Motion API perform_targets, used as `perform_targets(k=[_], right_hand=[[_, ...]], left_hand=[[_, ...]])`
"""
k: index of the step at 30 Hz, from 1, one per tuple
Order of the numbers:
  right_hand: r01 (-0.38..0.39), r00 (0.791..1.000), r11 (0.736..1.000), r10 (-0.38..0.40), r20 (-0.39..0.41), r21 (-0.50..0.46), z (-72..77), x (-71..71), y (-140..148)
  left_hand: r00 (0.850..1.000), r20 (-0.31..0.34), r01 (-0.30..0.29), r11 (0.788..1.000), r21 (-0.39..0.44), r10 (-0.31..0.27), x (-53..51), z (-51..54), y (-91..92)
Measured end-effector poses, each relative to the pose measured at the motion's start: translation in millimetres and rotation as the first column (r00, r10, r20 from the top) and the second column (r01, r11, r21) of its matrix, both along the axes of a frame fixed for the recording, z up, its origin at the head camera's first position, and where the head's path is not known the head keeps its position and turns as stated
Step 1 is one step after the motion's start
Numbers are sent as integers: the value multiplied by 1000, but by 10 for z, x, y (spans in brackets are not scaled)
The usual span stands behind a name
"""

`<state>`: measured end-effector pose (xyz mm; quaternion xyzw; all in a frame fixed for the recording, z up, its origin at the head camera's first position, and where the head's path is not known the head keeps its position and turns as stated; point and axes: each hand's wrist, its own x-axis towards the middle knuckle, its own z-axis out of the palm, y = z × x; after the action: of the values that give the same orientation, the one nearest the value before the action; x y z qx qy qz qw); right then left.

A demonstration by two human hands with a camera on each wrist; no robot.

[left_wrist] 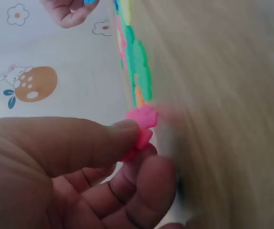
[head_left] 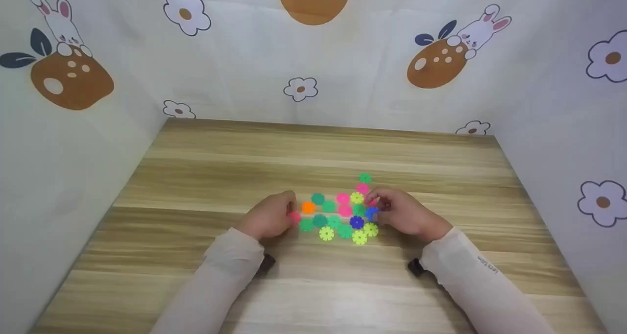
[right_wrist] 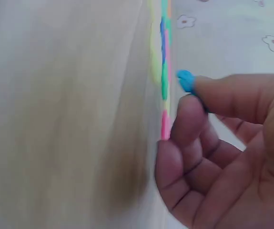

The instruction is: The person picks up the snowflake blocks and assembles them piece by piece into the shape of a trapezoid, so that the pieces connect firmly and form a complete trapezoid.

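Observation:
My left hand (head_left: 269,216) pinches a pink notched plastic disc (left_wrist: 145,119) between thumb and fingers, at the left end of a loose group of similar discs. At the group's right side, my right hand (head_left: 410,214) pinches a blue notched disc (right_wrist: 186,80) between thumb and forefinger, held just above the table. Between the hands lie several green discs (head_left: 334,222), an orange disc (head_left: 308,207), a dark blue disc (head_left: 356,222) and several yellow discs (head_left: 359,237). More pink discs (head_left: 345,210) lie among them, and one green disc (head_left: 365,178) lies farthest back.
The discs lie flat on a wood-grain table (head_left: 303,157). Pale cloth walls (head_left: 235,69) printed with rabbits and flowers stand at its back and sides. A dark strap piece (head_left: 415,267) shows at the right wrist, another (head_left: 267,264) at the left.

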<state>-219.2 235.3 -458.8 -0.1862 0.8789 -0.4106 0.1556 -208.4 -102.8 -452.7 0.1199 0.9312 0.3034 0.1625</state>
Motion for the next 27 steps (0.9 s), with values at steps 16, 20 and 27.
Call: perform_targets(k=[16, 20, 27], right_hand=[[134, 904, 906, 54, 424, -402, -119, 223, -175], [115, 865, 895, 123, 487, -431, -134, 251, -180], [109, 790, 850, 241, 563, -516, -199, 300, -234]], left_hand=[[946, 320, -167, 770, 616, -51, 234, -183, 281], [941, 329, -164, 736, 657, -84, 277, -236, 358], [925, 368, -193, 713, 674, -97, 308, -284, 458]])
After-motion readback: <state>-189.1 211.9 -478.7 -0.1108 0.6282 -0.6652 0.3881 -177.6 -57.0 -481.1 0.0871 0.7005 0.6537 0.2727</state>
